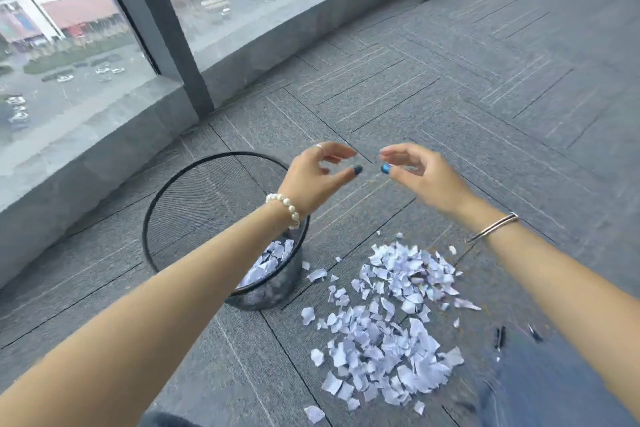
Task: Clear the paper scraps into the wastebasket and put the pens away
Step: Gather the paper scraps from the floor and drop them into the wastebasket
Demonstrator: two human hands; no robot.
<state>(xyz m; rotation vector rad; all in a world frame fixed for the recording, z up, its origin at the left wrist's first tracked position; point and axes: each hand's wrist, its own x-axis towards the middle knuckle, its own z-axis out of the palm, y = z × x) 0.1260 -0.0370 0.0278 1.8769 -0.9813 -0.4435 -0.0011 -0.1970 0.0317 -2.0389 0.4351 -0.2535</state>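
Both hands are raised above the carpet, past the far side of the wastebasket (194,218). The left hand (317,175) is seen loosely spread, fingers relaxed and curved, nothing held; the right hand (414,172) likewise, relaxed and empty so far as can be made out through the blur. Some paper scraps are already seen in the basket's bottom, but the main pile of paper scraps (388,319) is left on the floor just right of it, with stray bits touching the mesh base. Two dark pens (500,336) are glimpsed near the right forearm, well apart from the basket.

Trouble could be expected from here: light scraps may be scattered wider if scooped hastily, pieces may be dropped beside the rim, and the light mesh basket may be tipped by a careless forearm. The pens could be overlooked at the edge.
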